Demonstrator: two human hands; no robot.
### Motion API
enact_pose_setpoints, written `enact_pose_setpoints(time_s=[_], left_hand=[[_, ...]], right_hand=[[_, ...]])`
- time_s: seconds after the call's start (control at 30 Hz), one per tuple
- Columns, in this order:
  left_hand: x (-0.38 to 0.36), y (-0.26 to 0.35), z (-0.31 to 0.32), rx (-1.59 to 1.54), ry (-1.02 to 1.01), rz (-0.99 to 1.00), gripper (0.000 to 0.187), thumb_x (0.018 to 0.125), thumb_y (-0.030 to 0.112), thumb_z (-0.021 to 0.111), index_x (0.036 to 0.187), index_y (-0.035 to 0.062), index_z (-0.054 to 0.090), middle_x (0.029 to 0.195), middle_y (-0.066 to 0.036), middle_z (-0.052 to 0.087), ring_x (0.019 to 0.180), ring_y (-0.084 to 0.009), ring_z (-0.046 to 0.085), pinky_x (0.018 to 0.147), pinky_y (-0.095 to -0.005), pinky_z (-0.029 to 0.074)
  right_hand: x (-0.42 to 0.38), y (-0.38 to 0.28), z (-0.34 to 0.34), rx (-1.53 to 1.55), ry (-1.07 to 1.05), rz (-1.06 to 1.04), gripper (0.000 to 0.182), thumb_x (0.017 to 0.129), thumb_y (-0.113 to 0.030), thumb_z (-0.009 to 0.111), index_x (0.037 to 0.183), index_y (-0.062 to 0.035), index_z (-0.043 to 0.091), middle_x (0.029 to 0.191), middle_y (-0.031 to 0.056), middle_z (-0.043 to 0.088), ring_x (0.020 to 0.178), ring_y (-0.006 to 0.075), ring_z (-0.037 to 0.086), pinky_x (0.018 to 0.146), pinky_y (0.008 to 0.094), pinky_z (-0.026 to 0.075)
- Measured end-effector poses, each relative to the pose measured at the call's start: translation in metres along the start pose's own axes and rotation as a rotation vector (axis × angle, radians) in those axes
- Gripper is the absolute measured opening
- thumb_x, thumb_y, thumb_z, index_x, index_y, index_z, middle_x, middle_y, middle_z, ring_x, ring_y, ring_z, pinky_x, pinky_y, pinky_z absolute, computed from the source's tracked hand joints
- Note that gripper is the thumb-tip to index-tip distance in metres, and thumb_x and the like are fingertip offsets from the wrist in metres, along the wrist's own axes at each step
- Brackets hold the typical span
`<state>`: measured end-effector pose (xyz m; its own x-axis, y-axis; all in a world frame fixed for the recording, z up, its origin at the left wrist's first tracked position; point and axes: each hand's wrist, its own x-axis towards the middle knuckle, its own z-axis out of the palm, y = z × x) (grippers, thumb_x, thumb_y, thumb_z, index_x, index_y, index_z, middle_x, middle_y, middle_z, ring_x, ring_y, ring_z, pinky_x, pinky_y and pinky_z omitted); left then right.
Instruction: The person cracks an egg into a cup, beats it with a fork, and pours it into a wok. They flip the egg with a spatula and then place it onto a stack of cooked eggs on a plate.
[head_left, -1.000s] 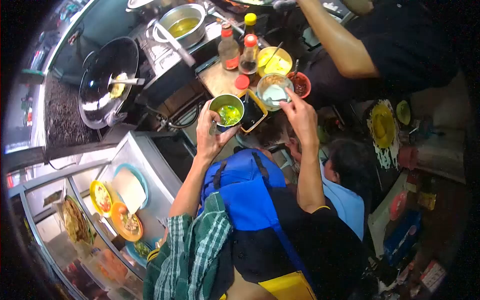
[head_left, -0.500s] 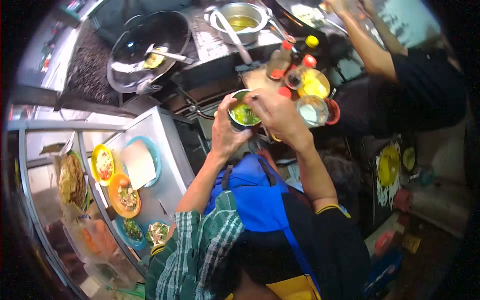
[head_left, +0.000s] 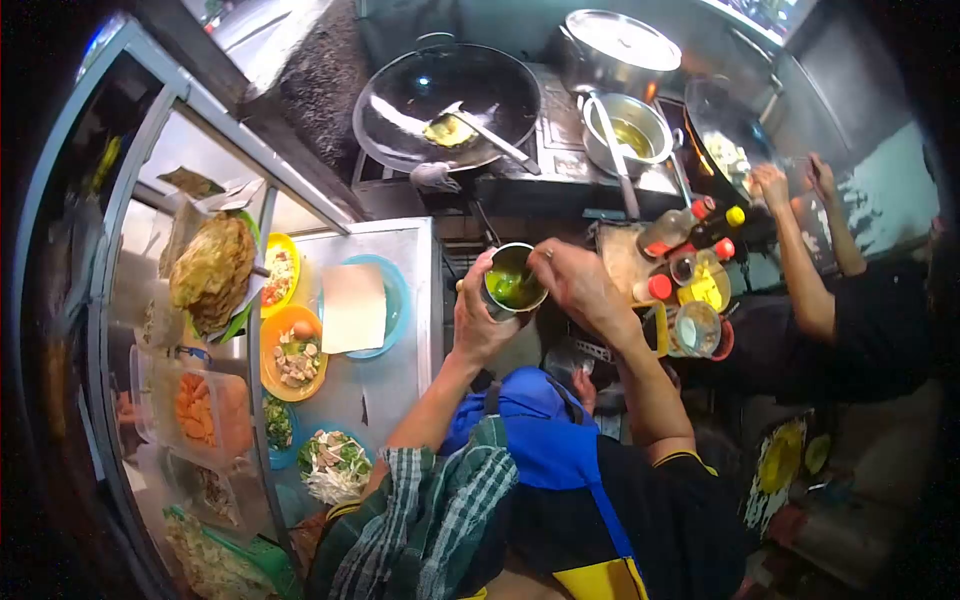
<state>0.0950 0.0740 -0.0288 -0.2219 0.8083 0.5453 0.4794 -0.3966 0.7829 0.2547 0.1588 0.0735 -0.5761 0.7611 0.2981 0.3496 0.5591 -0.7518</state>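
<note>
My left hand (head_left: 482, 318) is wrapped round a cup (head_left: 497, 262), tilted so its inside shows. In it is a yellow-green liquid (head_left: 512, 290) that looks like beaten egg. My right hand (head_left: 585, 285) is closed above the rim, pinching a thin metal utensil that dips into the cup; its kind is mostly hidden by the fingers. Beyond the cup, a black wok (head_left: 400, 105) sits on the stove with a ladle (head_left: 490, 135) and a yellow piece of food (head_left: 450, 131) in it.
Right of my hands stand sauce bottles (head_left: 668, 232) and a glass jar (head_left: 695, 328). A pot (head_left: 640, 112) and a lidded pot (head_left: 615, 45) are on the stove. Bowls of food (head_left: 333, 466) line the metal counter on the left, beside a glass case (head_left: 125, 200). A co-worker's arm (head_left: 800, 250) reaches over another pan.
My view has swung left and up, so the stove, counter and bottles sit further right in it. The cup and utensil stay in my hands, and the utensil has shifted within the cup.
</note>
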Motion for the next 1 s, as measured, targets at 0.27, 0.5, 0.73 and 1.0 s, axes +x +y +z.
enact_pose_setpoints(time_s=[0.27,0.5,0.73,1.0], left_hand=[[-0.010,-0.014,-0.041,0.154,0.126,-0.043,0.100,0.063,0.027,0.095,0.139,0.0081,0.033,0.140,-0.023,0.049,0.124,-0.0372,0.056,0.104,-0.0441,0.047],[-0.014,-0.027,-0.063,0.190,0.189,-0.180,0.094,0.065,0.028,0.093,0.138,0.0100,0.036,0.142,-0.022,0.049,0.125,-0.0405,0.053,0.104,-0.0472,0.043],[-0.007,-0.055,-0.080,0.228,0.266,-0.273,0.101,0.062,0.023,0.096,0.140,0.0068,0.034,0.142,-0.023,0.047,0.128,-0.0362,0.053,0.106,-0.0442,0.046],[0.020,-0.076,-0.090,0.270,0.510,-0.231,0.097,0.066,0.009,0.092,0.139,0.0068,0.028,0.141,-0.025,0.042,0.126,-0.0350,0.051,0.105,-0.0440,0.046]], right_hand=[[0.025,-0.026,0.038,0.157,-0.195,-0.042,0.017,0.093,-0.015,0.065,0.104,-0.0022,0.064,0.091,0.0203,0.067,0.083,0.0349,0.068,0.073,0.0391,0.054],[0.051,-0.023,0.069,0.126,-0.352,-0.149,0.015,0.097,-0.013,0.059,0.107,-0.0024,0.063,0.089,0.0180,0.066,0.080,0.0318,0.067,0.071,0.0379,0.053],[0.094,-0.023,0.066,0.379,-0.790,-0.268,0.043,0.092,-0.011,0.065,0.133,-0.0059,0.054,0.099,0.0133,0.069,0.091,0.0284,0.068,0.083,0.0379,0.053],[0.114,0.183,0.185,-0.252,-0.830,-0.085,0.039,0.086,-0.008,0.056,0.125,-0.0144,0.061,0.102,0.0166,0.068,0.097,0.0363,0.066,0.085,0.0458,0.053]])
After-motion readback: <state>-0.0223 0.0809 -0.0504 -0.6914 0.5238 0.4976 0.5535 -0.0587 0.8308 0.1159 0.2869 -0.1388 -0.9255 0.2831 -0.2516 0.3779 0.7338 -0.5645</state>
